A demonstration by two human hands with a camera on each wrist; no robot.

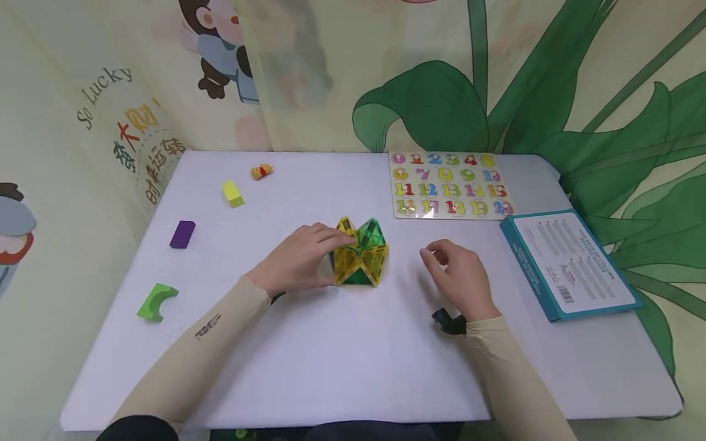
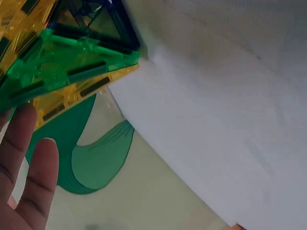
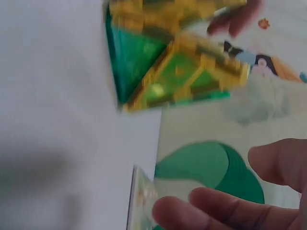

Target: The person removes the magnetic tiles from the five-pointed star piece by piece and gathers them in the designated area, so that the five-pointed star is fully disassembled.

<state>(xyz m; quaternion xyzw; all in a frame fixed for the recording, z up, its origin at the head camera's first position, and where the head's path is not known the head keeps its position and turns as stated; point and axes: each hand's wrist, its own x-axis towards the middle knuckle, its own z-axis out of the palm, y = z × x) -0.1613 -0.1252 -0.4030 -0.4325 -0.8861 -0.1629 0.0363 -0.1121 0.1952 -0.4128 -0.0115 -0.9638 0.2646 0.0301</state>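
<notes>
magnetic tile structure (image 1: 361, 254): likely light, rigid, prone to popping apart | left hand (image 1: 298, 260): fingers resting relaxed at its 9 o'clock side | right hand (image 1: 460, 278): loosely curled, empty, at 3 o'clock on worktop (image 1: 331, 367) | best held low by opposite edges

One desk (image 1: 342, 367) carries everything. On it stands one tile structure (image 1: 361, 251) built of yellow and green see-through triangle tiles; how many tiles make it up cannot be told. Four loose small pieces lie toward the left side: one purple block (image 1: 182, 234), one yellow block (image 1: 233, 193), one green arch block (image 1: 157, 301) and one small orange-and-yellow piece (image 1: 261, 171). There is one number puzzle board (image 1: 449, 185), its numerals set in four rows. One teal-edged box (image 1: 570, 263) lies at the right. Two hands show: one left hand (image 1: 300, 260) and one right hand (image 1: 460, 278).
</notes>
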